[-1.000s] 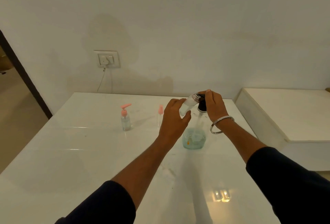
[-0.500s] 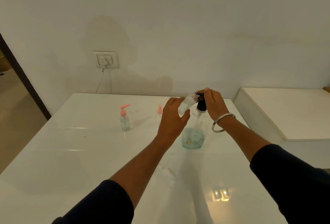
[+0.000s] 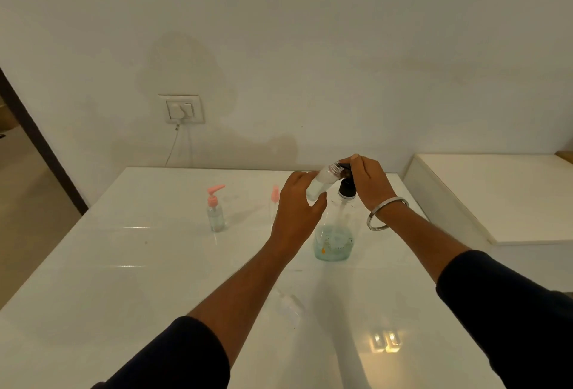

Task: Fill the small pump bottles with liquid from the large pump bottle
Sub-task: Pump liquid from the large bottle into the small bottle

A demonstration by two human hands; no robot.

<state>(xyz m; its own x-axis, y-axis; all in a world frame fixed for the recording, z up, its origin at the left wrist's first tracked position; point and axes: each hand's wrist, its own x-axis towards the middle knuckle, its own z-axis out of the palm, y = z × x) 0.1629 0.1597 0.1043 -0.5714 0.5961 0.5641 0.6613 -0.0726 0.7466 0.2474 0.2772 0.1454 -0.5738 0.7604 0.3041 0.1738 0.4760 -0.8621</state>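
A plain white wall (image 3: 341, 47) is seen behind a glossy white table (image 3: 93, 280). A socket plate (image 3: 181, 108) is mounted at ten o'clock, and a white ledge (image 3: 496, 196) is set at three o'clock.

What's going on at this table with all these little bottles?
A person is refilling small pump bottles. The left hand holds an uncapped small bottle tilted, its open neck at the spout of the large pump bottle, while the right hand rests on the black pump head. Another small bottle with a pink pump stands upright on the white table, apart.
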